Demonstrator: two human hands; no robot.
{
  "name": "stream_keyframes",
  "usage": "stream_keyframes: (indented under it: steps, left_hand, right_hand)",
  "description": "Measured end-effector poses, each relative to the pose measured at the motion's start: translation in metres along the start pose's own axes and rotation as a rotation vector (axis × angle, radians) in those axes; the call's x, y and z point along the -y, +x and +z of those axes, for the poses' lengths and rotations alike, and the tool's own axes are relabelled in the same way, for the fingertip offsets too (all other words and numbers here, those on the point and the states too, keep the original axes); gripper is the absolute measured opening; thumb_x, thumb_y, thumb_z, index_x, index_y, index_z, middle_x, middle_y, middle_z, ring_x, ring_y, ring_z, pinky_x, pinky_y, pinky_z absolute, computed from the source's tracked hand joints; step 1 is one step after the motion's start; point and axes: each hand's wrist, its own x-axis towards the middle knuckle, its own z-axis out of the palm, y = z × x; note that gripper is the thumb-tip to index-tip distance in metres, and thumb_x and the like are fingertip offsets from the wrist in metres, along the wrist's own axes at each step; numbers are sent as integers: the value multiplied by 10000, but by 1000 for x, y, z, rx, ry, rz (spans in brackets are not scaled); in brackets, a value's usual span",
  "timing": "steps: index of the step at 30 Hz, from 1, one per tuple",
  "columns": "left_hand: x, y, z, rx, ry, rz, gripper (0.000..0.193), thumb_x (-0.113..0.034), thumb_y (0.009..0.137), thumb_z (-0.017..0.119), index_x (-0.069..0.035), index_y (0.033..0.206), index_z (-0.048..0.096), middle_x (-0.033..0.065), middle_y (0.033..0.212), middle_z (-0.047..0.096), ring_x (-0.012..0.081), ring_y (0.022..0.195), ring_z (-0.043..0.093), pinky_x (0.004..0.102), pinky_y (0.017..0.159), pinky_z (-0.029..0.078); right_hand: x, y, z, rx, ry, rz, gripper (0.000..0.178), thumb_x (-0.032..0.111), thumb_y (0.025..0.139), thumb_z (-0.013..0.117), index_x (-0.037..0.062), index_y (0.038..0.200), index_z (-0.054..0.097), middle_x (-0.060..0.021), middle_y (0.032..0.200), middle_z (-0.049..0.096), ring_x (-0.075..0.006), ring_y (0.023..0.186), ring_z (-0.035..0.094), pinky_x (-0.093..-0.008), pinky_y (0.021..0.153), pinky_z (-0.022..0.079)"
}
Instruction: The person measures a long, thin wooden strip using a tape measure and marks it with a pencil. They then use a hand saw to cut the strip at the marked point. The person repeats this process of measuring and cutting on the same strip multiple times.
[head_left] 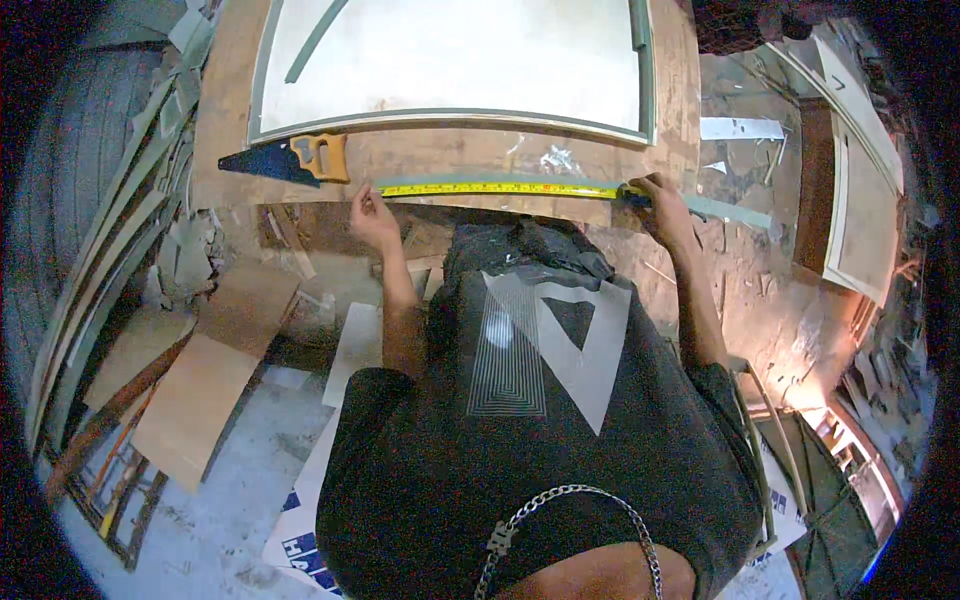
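Observation:
A yellow tape measure blade (500,189) is drawn out straight along the near edge of the wooden table (420,160). My left hand (374,216) pinches at the blade's left end. In my right hand (664,208) is the dark tape measure case (632,196), held at the blade's other end. Along the blade lies a thin grey-green strip (735,212), which runs past the table's right side. A handsaw (275,164) with a dark blade and a wood-coloured handle rests flat on the table, just beyond my left hand.
A large white panel (450,75) edged with grey-green strips covers the table's far part, with a loose strip (316,42) on it. Long strips (110,230) lean at the left. Brown boards (200,400) lie lower left. Another panel (858,200) stands at the right.

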Motion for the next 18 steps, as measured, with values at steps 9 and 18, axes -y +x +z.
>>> stream_keyframes:
  steps: [9,18]
  left_hand:
    - [31,3,0,-25,57,-39,219,-127,834,691,4,1009,684,123,819,678,197,706,621,327,673,504]
    - [19,0,-1,-1,76,24,303,-219,832,704,-8,1046,662,162,1010,667,256,834,639,366,740,509]
  right_hand:
    - [3,1,3,-14,-20,60,478,10,666,683,89,1134,624,-140,1135,584,-356,1073,545,-408,919,469]
    - [1,0,2,-29,-9,75,508,75,687,729,98,1178,601,-139,1160,553,-355,1097,528,-416,934,465]
